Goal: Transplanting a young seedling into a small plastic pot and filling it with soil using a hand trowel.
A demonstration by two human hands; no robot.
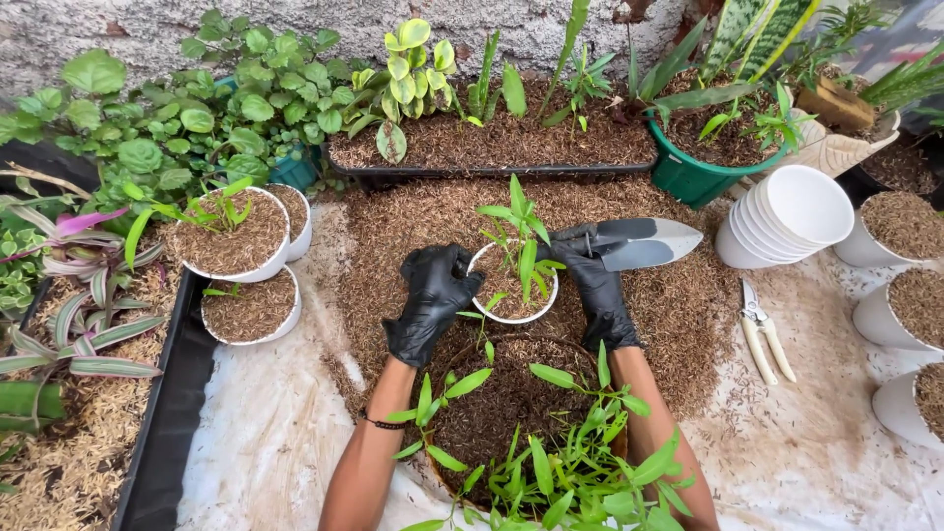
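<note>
My left hand [431, 300], in a black glove, grips the left rim of a small white pot [508, 317] that holds brown husk mix and a green seedling [521, 236]. On the pot's right side, my right hand [593, 285], also gloved in black, holds a grey trowel [644, 242] whose blade points right, and it rests against the pot. The pot stands on a heap of brown husk mix [442, 211]. Just in front of my arms sits a larger pot [511, 403] of dark soil with leafy green shoots.
Three filled white pots [236, 236] stand at left beside a black tray [162, 413] of striped plants. A stack of empty white pots [787, 211], a green pot [693, 177], pruning shears [762, 334] and more filled pots [900, 226] lie at right. A black planter [492, 147] lines the wall.
</note>
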